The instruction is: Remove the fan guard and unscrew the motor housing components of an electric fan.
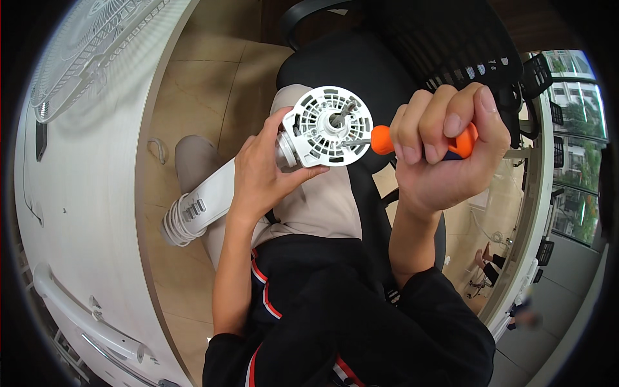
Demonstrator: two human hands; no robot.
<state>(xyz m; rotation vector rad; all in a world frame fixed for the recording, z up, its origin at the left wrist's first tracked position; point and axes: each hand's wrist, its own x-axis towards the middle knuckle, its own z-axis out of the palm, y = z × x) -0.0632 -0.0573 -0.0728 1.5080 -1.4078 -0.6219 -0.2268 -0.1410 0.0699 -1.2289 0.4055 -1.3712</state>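
Observation:
A white fan's round motor housing point(307, 143), slotted all over its face, rests over my lap with a metal shaft standing out of its centre. My left hand point(261, 169) is wrapped round the housing's neck, thumb along its lower edge. In my right hand point(445, 138) is a screwdriver point(382, 140) with an orange and dark blue handle. Its shank points left, and the tip meets the lower right of the housing's face. The fan's white post point(222, 184) slants down left under my left wrist, a white cord point(178, 222) coiled about its end.
At the left stands a white table point(97, 193) with a fan grille point(97, 51) at its far end and a curved white tube point(87, 309) nearer me. A black chair point(348, 58) is ahead. Another person's feet point(485, 255) show at the right.

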